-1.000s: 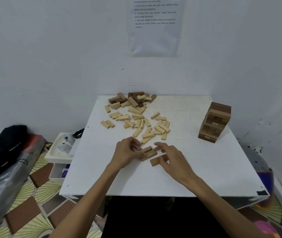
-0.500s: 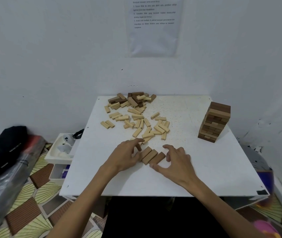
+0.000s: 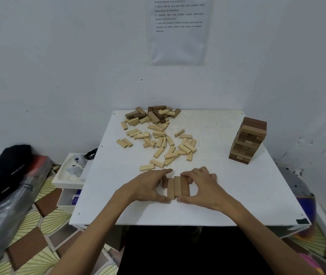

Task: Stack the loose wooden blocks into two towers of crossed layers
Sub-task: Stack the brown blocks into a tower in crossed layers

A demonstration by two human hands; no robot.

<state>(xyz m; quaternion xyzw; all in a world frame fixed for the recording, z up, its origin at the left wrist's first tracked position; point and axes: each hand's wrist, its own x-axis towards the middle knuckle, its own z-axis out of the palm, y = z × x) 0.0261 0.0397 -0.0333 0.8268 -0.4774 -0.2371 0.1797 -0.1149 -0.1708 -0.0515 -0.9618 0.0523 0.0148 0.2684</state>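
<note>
Three wooden blocks point(image 3: 178, 186) lie side by side on the white table point(image 3: 237, 195), long sides touching, pointing away from me. My left hand point(image 3: 148, 187) cups their left side and my right hand point(image 3: 201, 187) cups their right side, fingers and thumbs pressed against the block ends. Several loose light blocks point(image 3: 166, 143) lie scattered behind them, with a heap of darker blocks point(image 3: 154, 114) at the far edge. A finished tower of crossed layers point(image 3: 247, 139) stands at the right.
Left of the table stand a white tray point(image 3: 68, 173) and a box, then a black bag point(image 3: 3, 169) with plastic wrap on a patterned floor. The wall with a taped paper sheet point(image 3: 178, 30) rises right behind the table.
The three blocks have been turned from a slanted row to a straight one pointing away from me and pressed together. Both hands closed in around them.
</note>
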